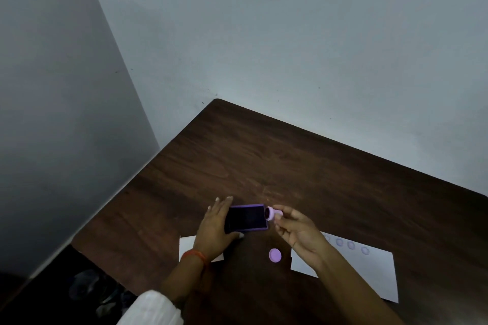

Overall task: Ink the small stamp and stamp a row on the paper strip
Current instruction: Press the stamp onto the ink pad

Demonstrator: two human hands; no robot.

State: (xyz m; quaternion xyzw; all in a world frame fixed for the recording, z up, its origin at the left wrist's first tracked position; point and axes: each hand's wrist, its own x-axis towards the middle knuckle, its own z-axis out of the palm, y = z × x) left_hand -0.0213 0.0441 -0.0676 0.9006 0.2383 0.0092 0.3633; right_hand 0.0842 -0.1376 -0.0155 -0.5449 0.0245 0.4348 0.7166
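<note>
My left hand (214,229) grips a purple ink pad (246,218) with a dark inking face, tilted up off the table. A small pink-purple stamp (272,213) is pinched in the fingers of my right hand (297,231), its round dark face turned toward the pad's right edge and close to it; whether they touch I cannot tell. The stamp's round purple cap (275,255) lies on the table below the pad. A white paper strip (369,269) lies to the right under my right forearm, with a row of faint purple stamp marks (351,245) along its far edge.
A dark wooden table (303,166) fills the lower half, its far corner against grey walls. A second white paper (186,247) lies under my left wrist. The table's left edge drops to a dark floor with some clutter.
</note>
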